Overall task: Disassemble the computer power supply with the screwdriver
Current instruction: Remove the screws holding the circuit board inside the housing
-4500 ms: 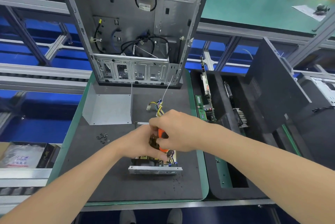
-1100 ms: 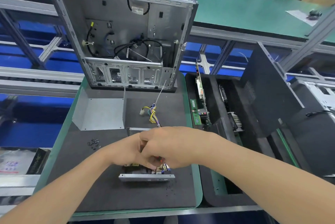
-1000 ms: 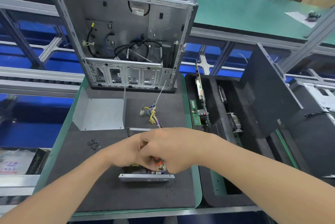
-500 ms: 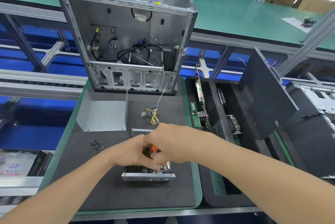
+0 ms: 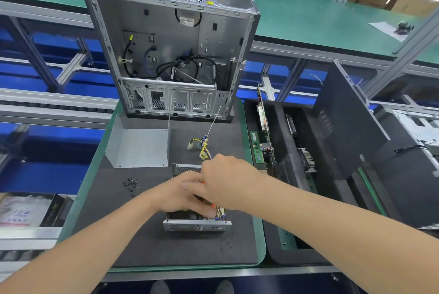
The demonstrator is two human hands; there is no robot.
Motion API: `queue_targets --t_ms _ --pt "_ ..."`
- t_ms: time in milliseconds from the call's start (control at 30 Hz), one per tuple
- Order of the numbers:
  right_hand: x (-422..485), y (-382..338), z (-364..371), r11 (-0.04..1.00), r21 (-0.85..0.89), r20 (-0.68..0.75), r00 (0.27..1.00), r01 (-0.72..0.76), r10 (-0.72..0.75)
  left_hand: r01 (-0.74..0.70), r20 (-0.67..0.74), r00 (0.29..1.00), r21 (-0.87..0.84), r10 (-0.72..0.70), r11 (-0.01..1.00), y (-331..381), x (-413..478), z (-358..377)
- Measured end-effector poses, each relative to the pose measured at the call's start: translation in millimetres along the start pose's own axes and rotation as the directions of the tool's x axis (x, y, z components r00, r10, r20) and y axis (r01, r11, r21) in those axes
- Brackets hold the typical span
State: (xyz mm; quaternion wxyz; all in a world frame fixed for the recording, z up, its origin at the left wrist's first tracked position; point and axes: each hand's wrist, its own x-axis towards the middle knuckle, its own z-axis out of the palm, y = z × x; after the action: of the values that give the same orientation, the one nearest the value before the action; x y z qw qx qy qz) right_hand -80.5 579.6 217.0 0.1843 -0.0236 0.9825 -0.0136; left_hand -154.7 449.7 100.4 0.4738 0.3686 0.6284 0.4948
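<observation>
The open power supply (image 5: 197, 223) lies on the dark mat near the front edge, its grey perforated side facing me and its circuit parts exposed. Both hands cover its top. My right hand (image 5: 228, 180) is closed around the orange-handled screwdriver (image 5: 209, 203), of which only slivers show between the fingers. My left hand (image 5: 183, 195) rests on the unit beside it, fingers curled against the right hand; what it grips is hidden. The unit's yellow and blue cable bundle (image 5: 203, 148) trails away behind my hands.
The removed grey metal cover (image 5: 140, 147) lies at the mat's back left. A small pile of black screws (image 5: 130, 184) sits left of the unit. An emptied computer case (image 5: 171, 56) stands at the back. A black foam tray (image 5: 282, 151) with circuit boards is at the right.
Over the last second my right hand has risen and shifted slightly back on the screwdriver, while the left hand stayed on the unit. The view has drifted a little.
</observation>
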Motion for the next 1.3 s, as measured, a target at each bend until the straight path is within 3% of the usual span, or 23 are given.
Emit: queue_targets --t_ms 100,267,433,533,633,733,967,1300 --pt "5 2 -4 0.998 -0.013 0.075 0.996 0.053 -0.052 -0.002 -0.005 1.0 0.044 0.002 0.999 -1 0 -2" --pt "2 11 -16 0.943 -0.058 0.175 0.933 0.328 -0.313 0.017 -0.01 1.0 0.112 -0.016 0.994 -1 0 -7" --pt "1 15 -12 0.876 -0.096 0.174 0.874 0.473 -0.453 0.04 0.014 0.999 0.078 -0.041 0.996 1 2 -5" --pt "-2 13 -8 0.914 -0.103 0.067 0.919 0.394 -0.388 0.019 -0.007 1.0 0.104 -0.018 0.994 -1 1 -6" --pt "-3 7 -6 0.977 -0.125 -0.051 0.983 0.171 -0.179 0.0 -0.02 1.0 0.11 0.003 0.994 -3 2 -6" --pt "4 0 -2 0.998 -0.042 0.0 0.999 0.037 -0.037 -0.01 0.011 1.0 0.068 0.009 0.998 -3 3 -5" --pt "10 17 -12 0.959 0.136 0.134 0.955 0.247 -0.265 0.01 -0.06 0.998 0.11 -0.003 0.994 -10 2 -12" --pt "7 32 -24 0.949 0.248 0.022 0.978 0.197 -0.209 -0.096 -0.031 0.994 0.151 0.102 0.984 -12 4 -14"
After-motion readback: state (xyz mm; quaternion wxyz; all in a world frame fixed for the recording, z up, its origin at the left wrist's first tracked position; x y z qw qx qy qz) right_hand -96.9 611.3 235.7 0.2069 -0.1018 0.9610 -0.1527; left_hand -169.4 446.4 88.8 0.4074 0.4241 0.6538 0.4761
